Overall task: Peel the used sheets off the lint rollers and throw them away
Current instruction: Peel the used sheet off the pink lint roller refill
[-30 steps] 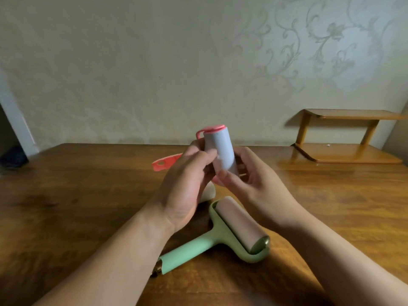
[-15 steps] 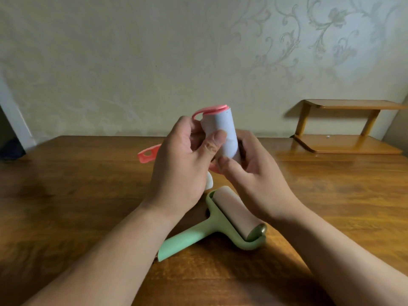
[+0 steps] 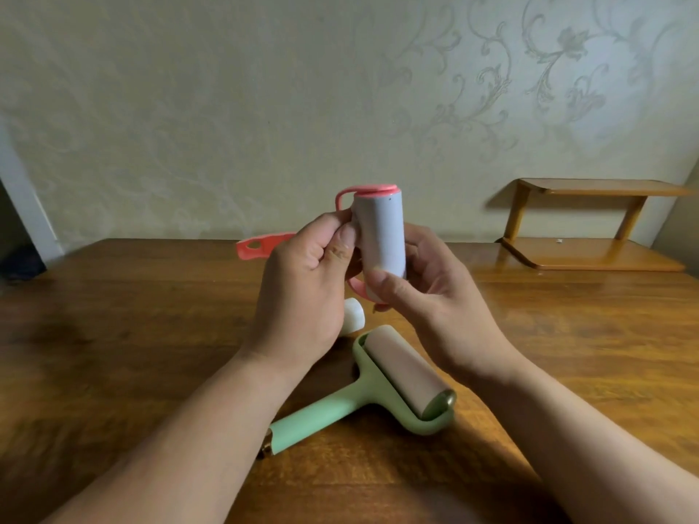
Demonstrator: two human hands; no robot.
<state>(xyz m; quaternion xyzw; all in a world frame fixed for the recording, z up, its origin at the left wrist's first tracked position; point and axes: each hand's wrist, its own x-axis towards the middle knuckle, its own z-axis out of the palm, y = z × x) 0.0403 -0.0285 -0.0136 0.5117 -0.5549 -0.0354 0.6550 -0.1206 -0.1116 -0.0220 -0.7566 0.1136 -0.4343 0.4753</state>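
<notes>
I hold a red lint roller (image 3: 381, 236) upright above the table, its pale grey-white sheet roll facing me and its red handle (image 3: 261, 246) sticking out to the left behind my hand. My left hand (image 3: 306, 289) grips the roll's left side, thumb pressed on the sheet. My right hand (image 3: 427, 293) cups the roll's lower right, thumb across its bottom end. A green lint roller (image 3: 393, 380) with a pinkish roll lies on the table below my hands, handle toward the lower left.
A small white cylinder (image 3: 353, 315) lies on the wooden table (image 3: 113, 334) behind my left hand. A low wooden shelf (image 3: 594, 225) stands at the back right against the patterned wall.
My left thumb has slid from the front of the roll to its left edge. The roller is held a little more upright; both hands stay on it.
</notes>
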